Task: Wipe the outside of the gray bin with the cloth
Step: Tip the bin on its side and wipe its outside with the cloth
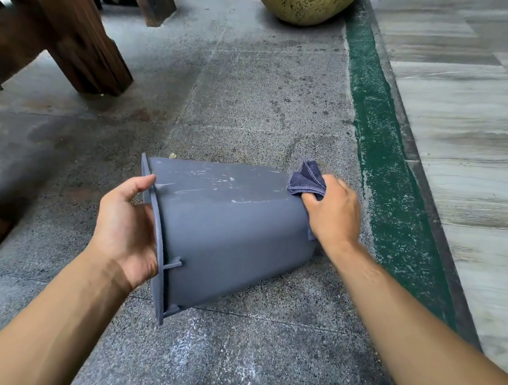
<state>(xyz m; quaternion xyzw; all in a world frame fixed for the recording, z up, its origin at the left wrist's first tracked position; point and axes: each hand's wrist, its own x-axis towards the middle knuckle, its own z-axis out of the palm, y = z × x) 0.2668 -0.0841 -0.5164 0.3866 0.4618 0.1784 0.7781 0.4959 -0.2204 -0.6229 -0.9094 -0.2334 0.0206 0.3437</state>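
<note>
— Lying tipped on the floor [252, 103] beside the green strip [377, 146], gray bin [229, 229]; steadied at the rim by left hand [125, 226], fingers curled round it.

— Bunched cloth [307, 180] gripped in right hand [335, 212], pressed against the bin's base end, probably wiping there.

At the frame's centre the bin [230, 220] is matte slate gray with pale whitish scuffs (thickest along its top side). The cloth [307, 180] is dusky blue-gray. The speckled gray floor [253, 88] meets a dark green strip [378, 140] at right, then streaked gray-white tiles [474, 116]. A mottled yellow pot [303, 2] sits at the top, dark brown wood [63, 32] in the upper left.
</note>
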